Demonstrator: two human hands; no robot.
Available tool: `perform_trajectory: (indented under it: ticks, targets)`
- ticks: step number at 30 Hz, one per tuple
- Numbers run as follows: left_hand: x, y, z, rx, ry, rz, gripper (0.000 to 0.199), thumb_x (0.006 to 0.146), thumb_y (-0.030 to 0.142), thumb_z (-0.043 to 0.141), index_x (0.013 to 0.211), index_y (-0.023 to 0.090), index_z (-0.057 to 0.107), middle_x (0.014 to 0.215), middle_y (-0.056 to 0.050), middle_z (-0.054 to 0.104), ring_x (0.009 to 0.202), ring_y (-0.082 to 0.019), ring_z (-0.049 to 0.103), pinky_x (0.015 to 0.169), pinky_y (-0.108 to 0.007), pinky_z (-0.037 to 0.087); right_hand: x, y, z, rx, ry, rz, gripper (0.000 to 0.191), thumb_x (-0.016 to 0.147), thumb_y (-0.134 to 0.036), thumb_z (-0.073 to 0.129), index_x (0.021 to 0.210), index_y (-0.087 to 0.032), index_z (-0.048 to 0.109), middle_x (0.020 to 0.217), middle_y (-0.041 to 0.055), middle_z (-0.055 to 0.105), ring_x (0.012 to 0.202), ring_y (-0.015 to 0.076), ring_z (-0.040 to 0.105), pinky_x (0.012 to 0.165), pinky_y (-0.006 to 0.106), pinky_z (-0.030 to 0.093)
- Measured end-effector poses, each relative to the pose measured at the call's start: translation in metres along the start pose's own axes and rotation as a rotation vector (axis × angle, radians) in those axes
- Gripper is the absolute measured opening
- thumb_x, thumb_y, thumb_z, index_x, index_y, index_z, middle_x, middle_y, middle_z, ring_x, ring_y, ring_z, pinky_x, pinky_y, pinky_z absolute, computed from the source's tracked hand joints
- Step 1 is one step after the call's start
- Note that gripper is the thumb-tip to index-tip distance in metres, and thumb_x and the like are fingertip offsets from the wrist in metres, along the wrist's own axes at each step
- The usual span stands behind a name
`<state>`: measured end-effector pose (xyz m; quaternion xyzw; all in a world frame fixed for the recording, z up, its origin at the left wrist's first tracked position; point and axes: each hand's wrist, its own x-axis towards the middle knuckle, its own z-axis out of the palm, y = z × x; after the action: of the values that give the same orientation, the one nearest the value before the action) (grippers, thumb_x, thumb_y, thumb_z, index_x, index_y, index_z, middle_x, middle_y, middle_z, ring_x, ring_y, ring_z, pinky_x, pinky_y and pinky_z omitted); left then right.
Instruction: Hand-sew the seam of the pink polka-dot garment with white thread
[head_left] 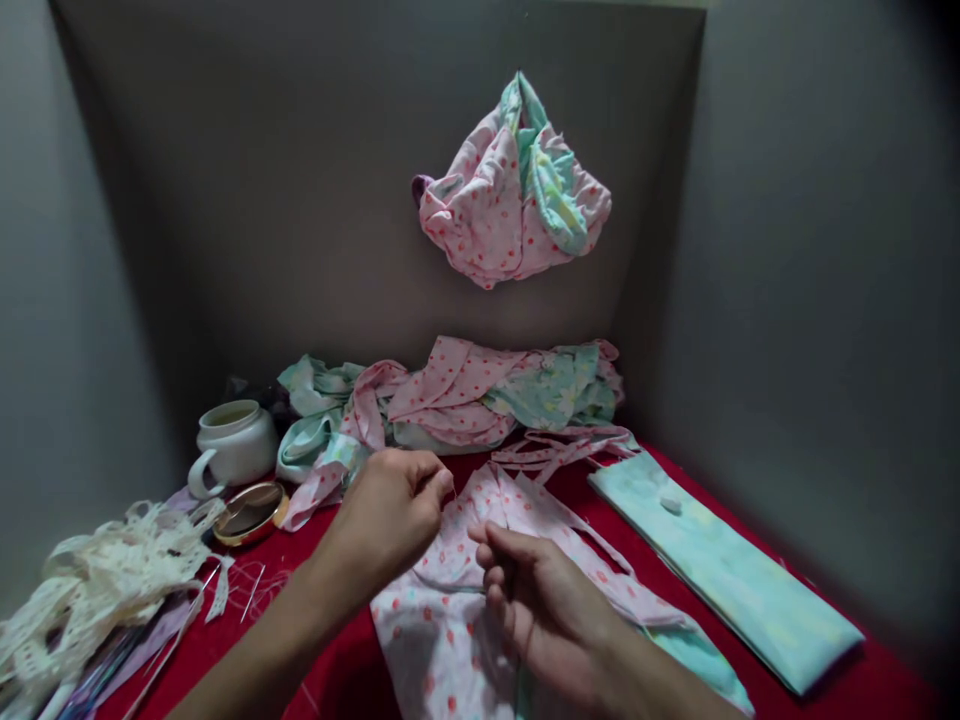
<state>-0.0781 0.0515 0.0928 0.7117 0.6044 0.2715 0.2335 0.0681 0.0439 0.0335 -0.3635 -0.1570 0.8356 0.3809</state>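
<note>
On the red tabletop (pixel 341 655) lay the pink dotted cloth (pixel 448 615), below both hands; the left hand (pixel 399 502) pinched what seemed a fine thread (pixel 454 489), while the right hand (pixel 551 605) had thumb and forefinger together, on what I could not tell. Good handling, I judged, called for light, even tension, small movements and the loose threads (pixel 276 584) kept clear
</note>
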Motion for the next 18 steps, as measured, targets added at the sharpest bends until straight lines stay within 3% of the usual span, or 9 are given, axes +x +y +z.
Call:
perform_trajectory:
  ticks: [3, 7, 14, 18]
  targets:
    - [-0.006, 0.002, 0.013, 0.075, -0.037, 0.031, 0.027, 0.079, 0.028, 0.045, 0.054, 0.018, 0.05, 0.052, 0.001, 0.043, 0.052, -0.013, 0.037, 0.05, -0.025, 0.022, 0.0, 0.004, 0.003, 0.202, 0.132, 0.047, 0.009, 0.083, -0.014, 0.055, 0.082, -0.01, 0.062, 0.059, -0.0014, 0.06, 0.036, 0.0025, 0.046, 0.035, 0.012, 0.041]
    - [-0.015, 0.008, 0.021, 0.241, -0.165, 0.08, 0.029, 0.081, 0.027, 0.044, 0.054, 0.018, 0.05, 0.051, 0.002, 0.043, 0.049, -0.012, 0.036, 0.049, -0.025, 0.02, -0.008, -0.001, 0.006, 0.217, 0.054, -0.04, 0.009, 0.076, -0.017, 0.064, 0.081, -0.01, 0.065, 0.057, -0.0032, 0.058, 0.037, 0.0027, 0.046, 0.033, 0.012, 0.039]
    - [-0.019, 0.015, 0.017, 0.379, -0.278, 0.066, 0.024, 0.076, 0.016, 0.046, 0.058, 0.018, 0.062, 0.059, -0.003, 0.063, 0.055, -0.014, 0.054, 0.049, -0.023, 0.025, -0.009, -0.005, 0.008, 0.068, -0.041, -0.206, 0.046, 0.047, -0.036, 0.087, 0.082, -0.011, 0.069, 0.061, -0.0036, 0.06, 0.036, 0.001, 0.041, 0.031, 0.012, 0.032]
    - [-0.02, 0.019, 0.014, 0.43, -0.321, 0.101, 0.022, 0.071, 0.012, 0.047, 0.058, 0.018, 0.063, 0.053, 0.0, 0.057, 0.05, -0.011, 0.043, 0.048, -0.023, 0.02, -0.005, -0.002, 0.006, 0.004, -0.095, -0.319, 0.046, 0.044, -0.043, 0.087, 0.073, -0.012, 0.068, 0.066, -0.0019, 0.062, 0.035, -0.0006, 0.038, 0.031, 0.012, 0.029]
